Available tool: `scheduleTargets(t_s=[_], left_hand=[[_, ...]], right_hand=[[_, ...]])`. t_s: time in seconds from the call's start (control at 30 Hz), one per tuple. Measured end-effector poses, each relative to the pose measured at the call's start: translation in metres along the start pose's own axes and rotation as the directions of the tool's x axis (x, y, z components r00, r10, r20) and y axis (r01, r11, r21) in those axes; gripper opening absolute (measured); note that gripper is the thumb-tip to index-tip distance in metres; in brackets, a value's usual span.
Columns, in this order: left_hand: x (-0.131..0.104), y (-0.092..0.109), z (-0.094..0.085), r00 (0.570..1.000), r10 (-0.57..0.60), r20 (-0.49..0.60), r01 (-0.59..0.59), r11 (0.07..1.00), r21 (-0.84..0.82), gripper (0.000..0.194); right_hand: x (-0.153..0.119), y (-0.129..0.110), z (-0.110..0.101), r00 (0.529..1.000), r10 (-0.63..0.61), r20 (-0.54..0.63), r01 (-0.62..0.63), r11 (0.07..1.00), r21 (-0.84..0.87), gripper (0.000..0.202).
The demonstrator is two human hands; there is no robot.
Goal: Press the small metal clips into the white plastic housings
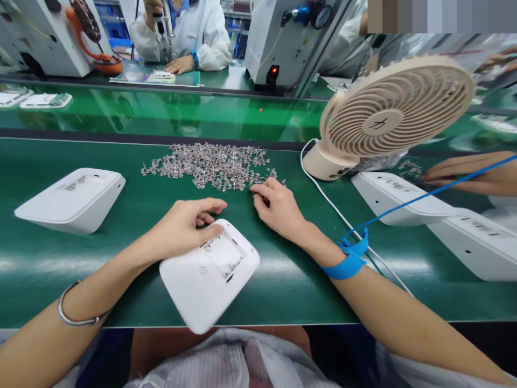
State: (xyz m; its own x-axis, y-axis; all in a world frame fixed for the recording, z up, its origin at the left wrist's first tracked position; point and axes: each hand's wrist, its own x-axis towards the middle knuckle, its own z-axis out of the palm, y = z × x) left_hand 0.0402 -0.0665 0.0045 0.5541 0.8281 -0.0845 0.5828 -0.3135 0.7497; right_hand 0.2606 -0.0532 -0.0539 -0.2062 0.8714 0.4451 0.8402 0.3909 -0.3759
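Note:
My left hand (183,229) holds a white plastic housing (194,291) by its far edge. The thumb lies over the rim of the housing's recessed compartment, and the other fingers curl beyond that edge. The housing lies tilted at the table's front edge, with its recess facing up. At the near right border of a pile of small metal clips (218,161), my right hand (280,207) has thumb and index finger pinched together. Whatever sits between those fingertips is too small to make out. A blue wrist strap (349,261) circles my right wrist.
Another white housing (72,199) rests at left. Two more, a nearer housing (476,242) and a farther housing (399,196), stand at right beside a co-worker's hand (472,172). A beige fan (331,159) with a white cable (339,213) stands behind my right hand. Another person works across the green conveyor (161,116).

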Motion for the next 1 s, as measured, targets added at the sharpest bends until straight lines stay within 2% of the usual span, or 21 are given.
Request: scheduleTargets(t_s=[0.07, 0.1, 0.17, 0.27, 0.37, 0.43, 0.53, 0.67, 0.77, 0.9, 1.0], left_hand=[[0.002, -0.004, -0.008, 0.997, -0.048, -0.06, 0.04, 0.991, -0.127, 0.042], [0.002, -0.005, -0.014, 0.992, -0.08, -0.095, 0.067, 0.989, -0.131, 0.042], [0.001, -0.005, -0.024, 0.986, -0.123, -0.111, 0.12, 0.992, -0.033, 0.044], [-0.004, -0.003, -0.035, 0.99, -0.125, 0.068, 0.112, 0.98, 0.167, 0.05], [-0.01, 0.002, -0.034, 0.967, -0.106, 0.231, 0.045, 0.965, 0.257, 0.055], [-0.012, 0.005, -0.03, 0.959, -0.103, 0.265, 0.019, 0.953, 0.301, 0.054], [-0.013, 0.007, -0.025, 0.954, -0.092, 0.284, -0.014, 0.937, 0.349, 0.043], [-0.012, 0.009, -0.021, 0.967, -0.027, 0.255, -0.069, 0.93, 0.362, 0.031], [-0.011, 0.01, -0.017, 0.981, 0.018, 0.192, -0.096, 0.909, 0.405, 0.027], [-0.011, 0.01, -0.012, 0.988, 0.045, 0.149, -0.105, 0.897, 0.43, 0.03], [-0.011, 0.01, -0.01, 0.994, 0.071, 0.087, -0.102, 0.899, 0.427, 0.03]], right_hand=[[0.0, 0.0, -0.001, 1.0, -0.013, 0.011, 0.013, 1.0, -0.015, 0.02], [-0.001, 0.0, -0.001, 1.0, -0.016, 0.013, 0.016, 1.0, -0.021, 0.019], [-0.002, -0.002, -0.003, 1.0, -0.02, 0.008, 0.02, 1.0, -0.019, 0.018], [-0.004, -0.008, -0.007, 1.0, -0.015, -0.027, 0.016, 0.999, 0.038, 0.017], [-0.008, -0.017, -0.011, 0.997, 0.004, -0.071, 0.006, 0.991, 0.133, 0.016], [-0.011, -0.024, -0.014, 0.997, 0.031, -0.075, -0.015, 0.977, 0.211, 0.015], [-0.014, -0.034, -0.017, 0.993, 0.115, -0.017, -0.1, 0.924, 0.37, 0.012], [-0.016, -0.046, -0.024, 0.966, 0.226, 0.128, -0.257, 0.768, 0.587, 0.007], [-0.017, -0.056, -0.03, 0.941, 0.253, 0.226, -0.339, 0.666, 0.664, 0.006], [-0.02, -0.066, -0.034, 0.919, 0.201, 0.338, -0.388, 0.609, 0.692, 0.01], [-0.023, -0.07, -0.032, 0.919, 0.166, 0.357, -0.381, 0.607, 0.698, 0.01]])
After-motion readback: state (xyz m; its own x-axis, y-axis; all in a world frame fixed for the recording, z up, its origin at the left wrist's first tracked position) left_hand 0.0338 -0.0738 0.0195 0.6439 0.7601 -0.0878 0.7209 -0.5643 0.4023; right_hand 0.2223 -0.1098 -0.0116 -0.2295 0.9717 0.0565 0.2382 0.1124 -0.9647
